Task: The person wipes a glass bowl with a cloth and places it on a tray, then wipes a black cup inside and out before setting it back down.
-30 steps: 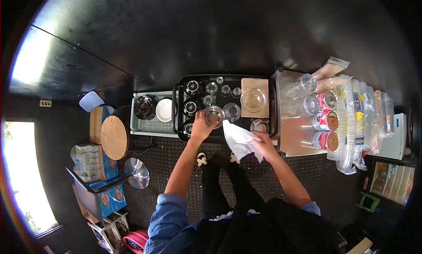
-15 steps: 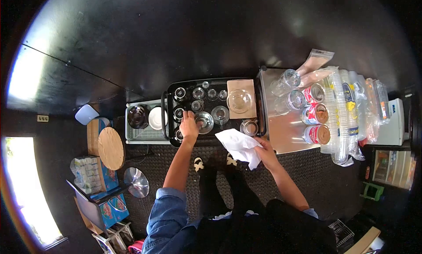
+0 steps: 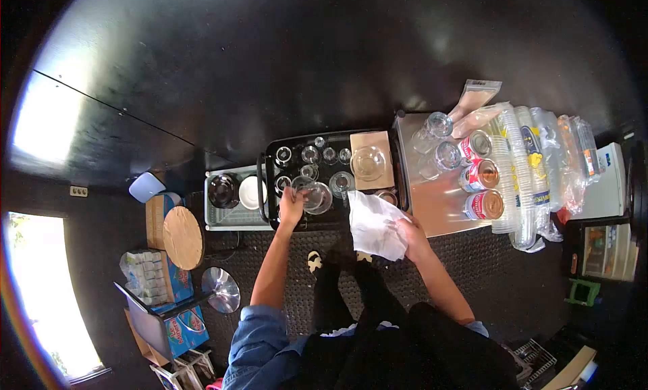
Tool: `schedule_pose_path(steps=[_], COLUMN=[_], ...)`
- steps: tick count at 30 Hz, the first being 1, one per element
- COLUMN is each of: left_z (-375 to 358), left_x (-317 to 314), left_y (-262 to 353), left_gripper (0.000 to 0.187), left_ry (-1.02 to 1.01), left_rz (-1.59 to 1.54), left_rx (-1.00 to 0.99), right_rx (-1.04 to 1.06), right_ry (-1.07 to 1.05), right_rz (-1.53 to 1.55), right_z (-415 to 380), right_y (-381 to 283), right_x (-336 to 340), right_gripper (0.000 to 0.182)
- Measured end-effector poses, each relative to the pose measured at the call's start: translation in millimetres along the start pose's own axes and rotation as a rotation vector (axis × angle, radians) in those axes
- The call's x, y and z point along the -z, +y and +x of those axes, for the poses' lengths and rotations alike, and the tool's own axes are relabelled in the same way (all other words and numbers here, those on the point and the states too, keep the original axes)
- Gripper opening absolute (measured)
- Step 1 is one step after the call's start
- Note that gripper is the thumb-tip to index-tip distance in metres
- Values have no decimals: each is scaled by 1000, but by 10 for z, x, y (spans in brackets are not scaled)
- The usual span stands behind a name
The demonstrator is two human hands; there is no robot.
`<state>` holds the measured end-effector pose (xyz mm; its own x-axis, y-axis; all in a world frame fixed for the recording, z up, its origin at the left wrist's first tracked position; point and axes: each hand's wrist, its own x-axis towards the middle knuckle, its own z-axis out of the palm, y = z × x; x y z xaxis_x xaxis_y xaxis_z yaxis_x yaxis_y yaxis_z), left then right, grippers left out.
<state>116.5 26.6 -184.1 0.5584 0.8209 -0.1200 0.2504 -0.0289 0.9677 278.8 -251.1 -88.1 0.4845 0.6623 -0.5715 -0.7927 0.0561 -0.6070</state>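
My left hand (image 3: pixel 291 206) is closed on the left side of a clear, round glass vessel (image 3: pixel 317 197), held over the black tray (image 3: pixel 370 135); its exact kind is hard to make out. A white cloth (image 3: pixel 372 226) hangs from my right hand (image 3: pixel 413 239), whose fingers pinch its right edge. Several small glasses stand on the tray, among them a glass cup (image 3: pixel 341 182) just right of the held vessel. At the tray's right side, a clear glass dish (image 3: pixel 368 163) rests on a brown board (image 3: pixel 379 180). Another glass (image 3: pixel 386 197) is partly hidden by the cloth.
Left of the tray, a green-grey rack (image 3: pixel 233 218) holds a dark bowl (image 3: pixel 223 191) and white dishes (image 3: pixel 250 192). On the steel counter (image 3: pixel 432 221) to the right stand several cans (image 3: pixel 483 205), glass jars (image 3: pixel 439 162) and stacked plastic cups (image 3: pixel 503 187). A round wooden stool (image 3: pixel 183 238) stands lower left.
My left hand has lifted the glass vessel, which now looks tilted. In my right hand the cloth has opened out and hangs lower. The whole view has shifted slightly.
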Motion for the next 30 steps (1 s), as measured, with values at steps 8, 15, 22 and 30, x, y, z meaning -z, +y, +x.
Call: schedule_pose_path(steps=[8,15,22,30], left_z=[-721,-1125,-1423,-1421], left_x=[96,-190,-224,-366], left_y=[1217,2221,2709,2736], left_gripper=[26,28,50,52], left_ry=[-309,-508,-777,-756], left_rz=[-770,-1063,-1642,-1570], left_rx=[217,169,48,92], right_rx=[300,1334,1460,1312], right_ry=[-141,-274,-364,-468], right_rz=[36,-962,-1574,-1797], right_z=[-320,-678,-1213,-1740], right_y=[-558,-758,-766,-981], right_x=[-546,-1387,-1702,-1634], right_gripper=[28,27,45,57])
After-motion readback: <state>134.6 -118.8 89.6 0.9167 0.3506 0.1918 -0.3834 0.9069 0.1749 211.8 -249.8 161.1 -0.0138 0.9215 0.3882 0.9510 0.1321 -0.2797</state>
